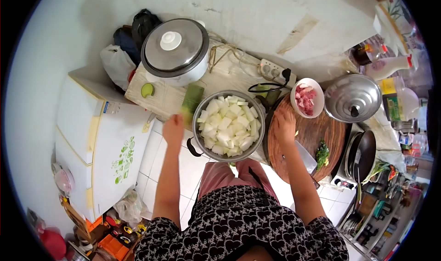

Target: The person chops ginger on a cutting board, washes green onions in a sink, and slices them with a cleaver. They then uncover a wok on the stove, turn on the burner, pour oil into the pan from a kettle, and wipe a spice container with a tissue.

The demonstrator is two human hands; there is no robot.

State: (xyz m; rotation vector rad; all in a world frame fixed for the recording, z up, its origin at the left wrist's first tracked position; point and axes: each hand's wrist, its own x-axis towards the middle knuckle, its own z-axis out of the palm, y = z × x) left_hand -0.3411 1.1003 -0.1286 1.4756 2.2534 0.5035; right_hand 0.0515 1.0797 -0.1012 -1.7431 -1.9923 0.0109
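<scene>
A metal pot (228, 126) full of pale cut vegetable chunks stands at the front edge of the counter. My left hand (173, 127) is just left of it, near a green vegetable piece (193, 97); its fingers are blurred. To the right of the pot my right hand (284, 123) is over the round wooden cutting board (301, 144), fingers spread and pointing away from me. A knife (304, 159) lies on the board beside my right wrist, with chopped green herbs (322, 154) to its right. Behind them sits a white bowl (307, 98) of raw meat.
A lidded rice cooker (175, 48) stands at the back left, near a small green slice (147, 90). A power strip (274, 72) with cables lies behind the pot. At the right are a metal lid (353, 98) and a dark pan (364, 155).
</scene>
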